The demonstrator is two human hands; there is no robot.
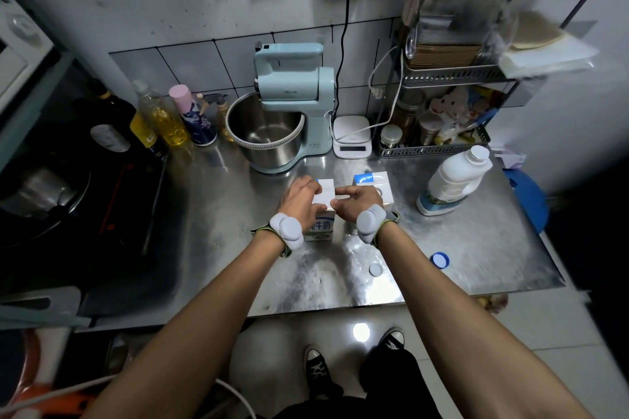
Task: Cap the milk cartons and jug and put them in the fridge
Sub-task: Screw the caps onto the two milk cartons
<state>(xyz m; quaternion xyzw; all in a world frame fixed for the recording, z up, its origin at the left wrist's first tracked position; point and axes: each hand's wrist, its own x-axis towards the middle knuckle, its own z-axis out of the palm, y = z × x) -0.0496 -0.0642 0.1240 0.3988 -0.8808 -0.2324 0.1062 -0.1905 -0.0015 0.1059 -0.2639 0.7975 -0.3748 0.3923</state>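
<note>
Two cartons stand mid-worktop. Left carton: the left hand has its fingers curled over the top, probably to steady it. The right hand has its fingers pinched at the same top; a cap beneath cannot be told. Right carton: untouched. Jug: 3 o'clock. White cap and blue cap: 5 o'clock, loose, within reach.

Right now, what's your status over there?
Both busy: left grip and right grip hold left carton top. Waiting on counter: right carton, jug. Loose nearby: white cap, blue cap. Nothing in the way.
</note>
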